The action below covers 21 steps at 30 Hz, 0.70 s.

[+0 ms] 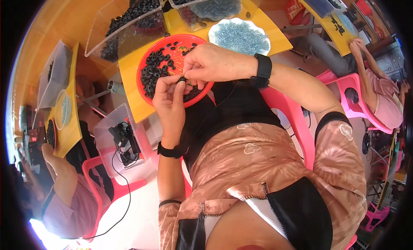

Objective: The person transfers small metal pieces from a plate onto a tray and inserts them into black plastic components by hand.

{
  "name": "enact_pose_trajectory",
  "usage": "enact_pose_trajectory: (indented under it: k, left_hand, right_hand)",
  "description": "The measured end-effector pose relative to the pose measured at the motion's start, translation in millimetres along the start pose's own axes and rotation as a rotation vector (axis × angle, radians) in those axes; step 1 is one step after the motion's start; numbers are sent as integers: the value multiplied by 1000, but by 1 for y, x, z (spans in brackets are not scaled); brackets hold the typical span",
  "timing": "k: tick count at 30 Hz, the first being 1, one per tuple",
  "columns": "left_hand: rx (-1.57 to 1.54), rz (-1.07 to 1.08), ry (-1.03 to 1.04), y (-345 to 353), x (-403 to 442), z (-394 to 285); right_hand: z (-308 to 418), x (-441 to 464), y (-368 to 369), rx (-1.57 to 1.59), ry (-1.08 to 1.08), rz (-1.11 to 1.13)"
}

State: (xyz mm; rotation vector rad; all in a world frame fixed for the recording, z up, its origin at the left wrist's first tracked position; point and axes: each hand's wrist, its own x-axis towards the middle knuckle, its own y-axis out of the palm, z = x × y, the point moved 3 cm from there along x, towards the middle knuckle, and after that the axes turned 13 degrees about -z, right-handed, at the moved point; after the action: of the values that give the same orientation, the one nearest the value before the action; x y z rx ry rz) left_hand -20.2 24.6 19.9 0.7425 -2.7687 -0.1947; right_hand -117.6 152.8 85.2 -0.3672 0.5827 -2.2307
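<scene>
Over a red round tray (142, 83), my left hand (168, 95) pinches a small black ring-like part (182, 79) between thumb and fingers. My right hand (213, 64) meets it from the right, its thumb and forefinger pressed together close to that part. Whatever lies between the right fingertips is too small to make out. Many loose black parts (155, 69) of the same sort fill the left side of the tray, with a few scattered near its far rim. My hands and wrists hide the tray's right side.
A white scalloped plate (267, 46) heaped with small clear bluish pieces (241, 38) stands right of the tray on the yellow table (131, 99). Clear bins (142, 37) of black parts are behind. A bin with cables (124, 142) stands at left. Co-workers sit left and right.
</scene>
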Motion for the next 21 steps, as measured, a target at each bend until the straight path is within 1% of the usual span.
enact_pose_trajectory:
  k: [2,4,8,11,14,16,19,21]
  left_hand:
    - [14,-9,1,1,-2,2]
    - [34,-24,4,1,-3,8]
    - [13,-61,-51,-1,1,10]
    - [-59,-99,-85,-3,4,9]
    - [-155,-122,-168,-11,9,14]
    - [-244,-114,-258,-13,11,12]
    - [-271,-104,-305,-15,12,16]
    - [-215,-86,-315,-15,12,15]
  right_hand:
    - [-2,-1,2,15,35,6]
    - [-3,0,7,-34,56,10]
    - [-12,6,14,-31,77,-16]
    - [-7,3,24,-245,-300,-368]
    - [-1,-14,41,-407,-321,-523]
    - [-4,-20,50,-399,-347,-585]
    - [-12,-20,58,-451,-377,-655]
    - [-13,-22,61,-498,-414,-705]
